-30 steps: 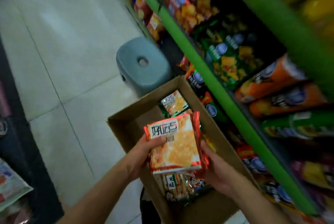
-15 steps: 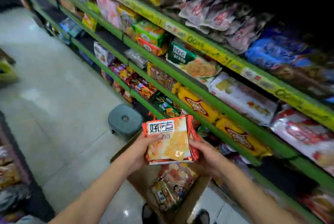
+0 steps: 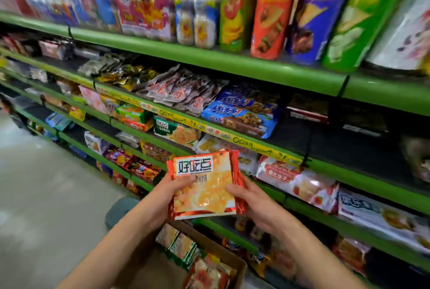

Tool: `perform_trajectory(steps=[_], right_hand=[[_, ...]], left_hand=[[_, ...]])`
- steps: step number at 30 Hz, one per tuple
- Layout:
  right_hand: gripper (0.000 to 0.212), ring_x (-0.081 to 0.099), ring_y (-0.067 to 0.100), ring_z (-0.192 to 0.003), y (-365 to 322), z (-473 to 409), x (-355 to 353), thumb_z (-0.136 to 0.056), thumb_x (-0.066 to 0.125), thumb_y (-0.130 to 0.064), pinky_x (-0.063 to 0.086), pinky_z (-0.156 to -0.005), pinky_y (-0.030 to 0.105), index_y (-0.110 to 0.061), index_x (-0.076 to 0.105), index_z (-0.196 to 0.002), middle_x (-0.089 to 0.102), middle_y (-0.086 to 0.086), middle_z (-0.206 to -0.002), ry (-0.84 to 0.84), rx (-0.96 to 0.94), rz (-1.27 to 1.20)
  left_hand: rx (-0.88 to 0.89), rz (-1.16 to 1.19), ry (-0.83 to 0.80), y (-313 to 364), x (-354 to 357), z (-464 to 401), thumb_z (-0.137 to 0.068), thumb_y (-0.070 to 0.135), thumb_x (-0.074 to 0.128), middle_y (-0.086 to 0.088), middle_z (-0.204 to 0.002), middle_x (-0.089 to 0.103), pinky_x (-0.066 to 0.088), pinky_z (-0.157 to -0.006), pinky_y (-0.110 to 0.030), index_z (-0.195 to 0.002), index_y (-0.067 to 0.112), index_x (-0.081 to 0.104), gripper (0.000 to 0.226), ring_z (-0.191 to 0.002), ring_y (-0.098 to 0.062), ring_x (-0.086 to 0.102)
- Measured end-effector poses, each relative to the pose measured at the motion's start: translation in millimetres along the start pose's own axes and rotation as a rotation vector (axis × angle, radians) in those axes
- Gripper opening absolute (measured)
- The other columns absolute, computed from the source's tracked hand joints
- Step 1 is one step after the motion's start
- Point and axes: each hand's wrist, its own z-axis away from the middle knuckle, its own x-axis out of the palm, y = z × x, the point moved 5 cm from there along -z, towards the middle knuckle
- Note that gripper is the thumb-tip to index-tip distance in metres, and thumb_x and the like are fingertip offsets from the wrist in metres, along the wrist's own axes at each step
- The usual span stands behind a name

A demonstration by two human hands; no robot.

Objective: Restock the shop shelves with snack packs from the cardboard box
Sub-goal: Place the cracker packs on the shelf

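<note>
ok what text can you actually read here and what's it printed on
"好吃点": orange snack packs, held by left hand and right hand.
"好吃点": green cracker pack, shelf above.
"趣多多": blue cookie packs.
Yellow shelf strip, tall canisters, boxed packs: too blurred to read.

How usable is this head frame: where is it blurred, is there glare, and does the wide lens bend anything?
Head view: the orange snack packs and both hands, left hand and right hand, are fairly sharp; the tall tubes on the top shelf and the far left shelving smear with motion blur; glare patches sit on the top pack's foil; the green shelf edges bow and fan from lens distortion.
</note>
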Motion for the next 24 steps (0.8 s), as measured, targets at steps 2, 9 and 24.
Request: perform_trajectory(steps=[2,9,24], right_hand=[[0.082,0.073,0.019,-0.104,-17.4,28.6,-24.3,-0.06,0.085,-0.05,0.06,-0.079,0.031,-0.028,0.053,-0.132,0.075,-0.002,-0.116,0.031,-0.057,-0.024],[0.057,0.07,0.025,-0.11,-54.7,102.3,-113.0,-0.081,0.075,-0.035,0.057,-0.093,0.046,-0.026,0.056,-0.134,0.073,0.003,-0.122,0.143,-0.204,-0.103],[0.068,0.066,0.0,-0.107,-112.6,156.3,-223.9,-0.061,0.057,-0.087,0.049,-0.098,0.034,-0.044,0.062,-0.113,0.071,-0.02,-0.115,0.555,-0.306,0.227]], left_hand=[[0.03,-0.028,-0.018,9.1,38.5,0.8,-0.056,0.042,0.094,-0.012,-0.121,0.074,0.062,-0.075,-0.04,-0.131,0.02,0.061,0.085,-0.103,-0.031,0.074],[0.146,-0.079,-0.062,34.2,163.3,0.4,-0.078,0.031,0.07,-0.009,-0.115,0.076,0.062,-0.07,-0.033,-0.113,0.019,0.076,0.038,-0.097,-0.023,0.076],[0.143,-0.172,-0.264,48.8,305.5,-82.8,-0.081,0.028,0.072,-0.011,-0.102,0.079,0.061,-0.066,-0.029,-0.112,0.01,0.071,0.035,-0.083,-0.022,0.078]])
